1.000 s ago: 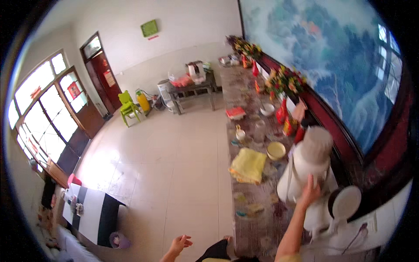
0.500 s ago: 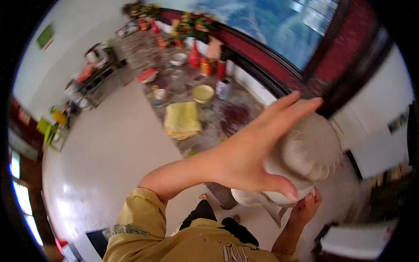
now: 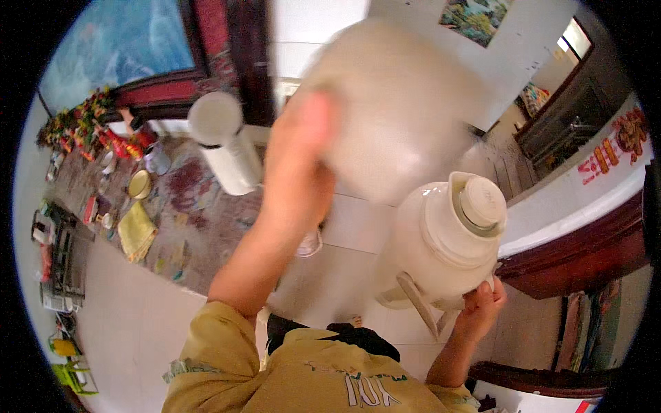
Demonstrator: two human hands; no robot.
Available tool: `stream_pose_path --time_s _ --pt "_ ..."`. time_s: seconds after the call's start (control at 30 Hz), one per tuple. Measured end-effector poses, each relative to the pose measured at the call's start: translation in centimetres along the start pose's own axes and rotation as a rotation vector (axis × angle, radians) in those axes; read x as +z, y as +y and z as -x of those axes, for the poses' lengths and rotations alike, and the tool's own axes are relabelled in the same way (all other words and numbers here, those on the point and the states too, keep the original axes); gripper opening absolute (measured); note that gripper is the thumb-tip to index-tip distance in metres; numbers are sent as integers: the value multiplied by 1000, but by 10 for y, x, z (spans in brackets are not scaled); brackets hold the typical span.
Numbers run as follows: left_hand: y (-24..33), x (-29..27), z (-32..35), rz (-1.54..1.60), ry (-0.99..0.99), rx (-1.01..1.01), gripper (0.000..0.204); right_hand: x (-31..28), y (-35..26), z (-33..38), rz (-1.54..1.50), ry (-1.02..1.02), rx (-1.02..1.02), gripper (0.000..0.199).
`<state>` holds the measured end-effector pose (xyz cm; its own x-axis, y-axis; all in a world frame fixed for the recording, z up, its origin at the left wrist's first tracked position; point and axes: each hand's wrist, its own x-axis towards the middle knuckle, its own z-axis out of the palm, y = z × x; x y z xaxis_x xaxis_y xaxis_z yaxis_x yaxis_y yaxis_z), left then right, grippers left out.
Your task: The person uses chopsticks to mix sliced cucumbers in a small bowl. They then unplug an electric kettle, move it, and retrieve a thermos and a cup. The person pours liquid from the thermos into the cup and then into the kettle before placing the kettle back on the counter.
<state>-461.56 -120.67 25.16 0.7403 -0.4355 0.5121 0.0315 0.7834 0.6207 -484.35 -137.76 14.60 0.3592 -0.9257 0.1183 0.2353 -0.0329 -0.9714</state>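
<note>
Smeared by motion, a large pale cap (image 3: 406,117) is raised close to the camera, and my left hand (image 3: 297,162) is closed on its left edge. Below and to the right is a cream vacuum flask (image 3: 434,241), tilted a little. Its pouring lip and round stopper (image 3: 482,201) show uncovered at the top. My right hand (image 3: 484,308) is wrapped around something low on the flask's right side, apparently the handle. A bent carrying bail (image 3: 416,303) hangs on the flask's front.
On the marbled table (image 3: 189,237) at the left stand a tall white canister (image 3: 233,158), a yellow bowl (image 3: 140,184) and a folded yellow cloth (image 3: 137,233). Flowers (image 3: 76,117) lie along the wall. A dark red ledge (image 3: 578,258) runs at the right, with a doorway behind.
My left hand has lifted the cap up off the flask, which baring the stopper. My view has turned right, so the table now sits farther left. The right hand keeps its hold.
</note>
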Motion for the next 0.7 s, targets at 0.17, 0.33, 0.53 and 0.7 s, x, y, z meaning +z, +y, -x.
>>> stream_pose_path --time_s 0.17,0.33,0.53,0.7 --pt "-96 -31 9 426 361 -380 51 -75 -17 -87 -3 106 -110 29" --pt "-163 -78 64 429 730 -676 54 -86 -24 -172 -39 7 -70 32" --pt "-287 -107 4 509 729 -701 57 -54 20 -322 -148 159 -211 29" --pt "-357 -119 -132 576 724 -751 57 35 31 -451 -61 93 -199 20"
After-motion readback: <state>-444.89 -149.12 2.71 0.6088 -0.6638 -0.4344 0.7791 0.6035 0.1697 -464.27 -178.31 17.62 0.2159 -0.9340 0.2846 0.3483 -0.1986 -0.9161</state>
